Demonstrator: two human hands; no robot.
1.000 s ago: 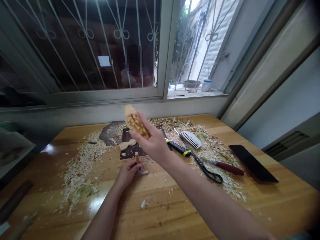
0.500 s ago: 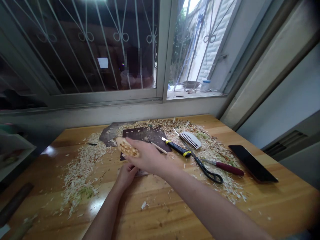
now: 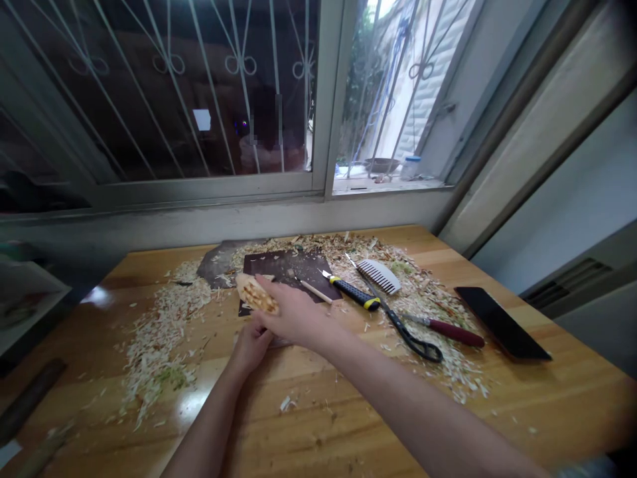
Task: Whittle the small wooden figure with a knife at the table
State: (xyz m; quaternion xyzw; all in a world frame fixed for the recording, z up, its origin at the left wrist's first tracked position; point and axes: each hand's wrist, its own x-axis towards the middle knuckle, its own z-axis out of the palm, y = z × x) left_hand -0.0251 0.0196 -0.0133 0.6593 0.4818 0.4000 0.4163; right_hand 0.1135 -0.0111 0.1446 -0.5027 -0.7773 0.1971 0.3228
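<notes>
My right hand (image 3: 296,317) is closed around a pale, oblong, wood-like piece (image 3: 256,294) with a mottled brown, rough side. Just below it, at the table's middle, my left hand (image 3: 252,344) has its fingers pinched together close under the right hand. A flat whitish thing (image 3: 281,343) shows partly beside the left fingers; whether they grip it is hidden. Behind both hands lies a dark brown sheet (image 3: 279,263), with a thin pale-handled tool (image 3: 316,291) on it. A black and yellow utility knife (image 3: 354,293) rests to the right.
Wood shavings (image 3: 166,332) are strewn around the wooden table (image 3: 308,425). On the right lie a white comb-like piece (image 3: 379,276), a long black-handled tool with a loop (image 3: 413,338), a red-handled tool (image 3: 455,332) and a dark slab (image 3: 500,323). A barred window (image 3: 209,188) stands behind.
The right hand and the mottled piece have shifted slightly right and down, nearer the left hand. The view has tilted a little; the tools lie as before.
</notes>
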